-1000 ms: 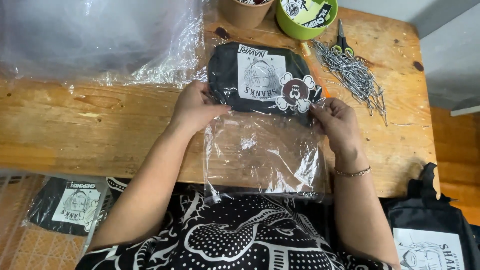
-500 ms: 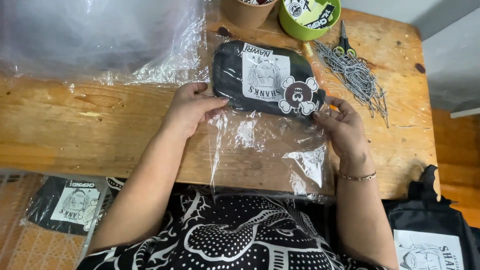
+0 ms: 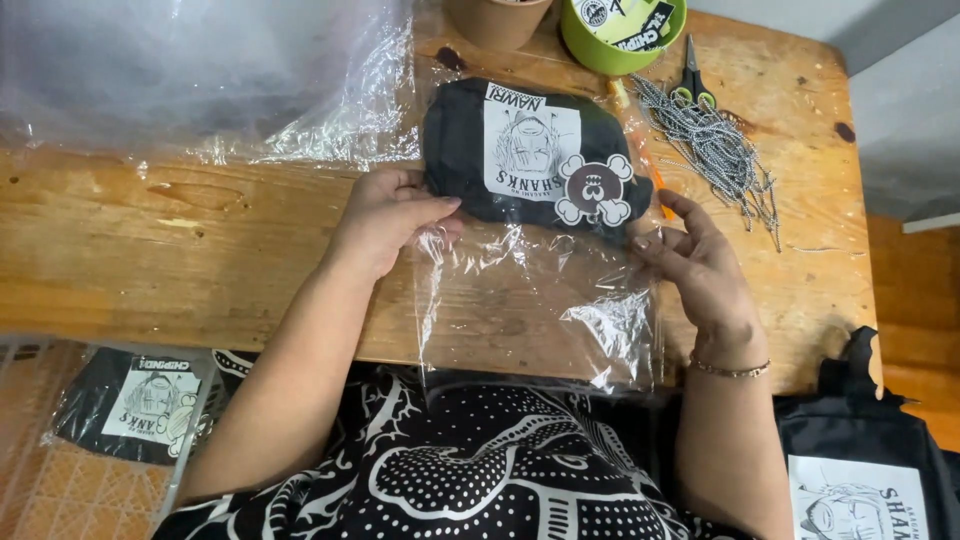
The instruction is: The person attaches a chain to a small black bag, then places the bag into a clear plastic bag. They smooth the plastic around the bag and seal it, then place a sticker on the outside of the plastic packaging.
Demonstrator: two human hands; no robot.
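A clear plastic bag (image 3: 535, 300) is being held at its two sides, pinched by the left hand (image 3: 385, 220) and the right hand (image 3: 695, 265), with a folded black printed garment (image 3: 525, 150) sitting in its far end. The bag is being kept over the near edge of the wooden table (image 3: 150, 250). A heap of ball chains (image 3: 715, 150), scissors (image 3: 690, 80) and a green bowl (image 3: 620, 35) are lying toward the far right corner.

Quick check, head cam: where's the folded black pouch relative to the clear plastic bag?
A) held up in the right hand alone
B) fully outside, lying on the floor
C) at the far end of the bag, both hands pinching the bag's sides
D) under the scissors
C: the folded black pouch sits at the far end of the clear plastic bag, with the left hand and right hand pinching its side edges on the wooden table.
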